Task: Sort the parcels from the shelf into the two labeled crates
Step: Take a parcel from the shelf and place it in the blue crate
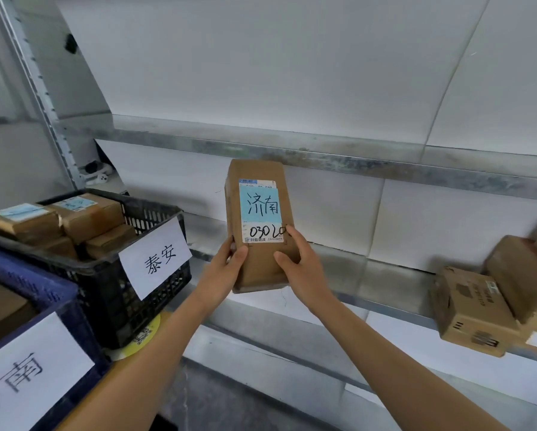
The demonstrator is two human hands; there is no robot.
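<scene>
head view: both hands clamp the parcel (258, 225) upright. left hand (222, 272) and right hand (298, 269) grip its lower sides, right of the black crate (111, 275).

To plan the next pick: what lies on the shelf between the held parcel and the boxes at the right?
Nothing. In the head view the shelf is bare between the parcel and the boxes.

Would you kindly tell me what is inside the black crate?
Brown cardboard parcels lie in the black crate, two upper ones with pale blue labels. Whatever lies beneath them is hidden by the crate wall and its paper sign.
</scene>
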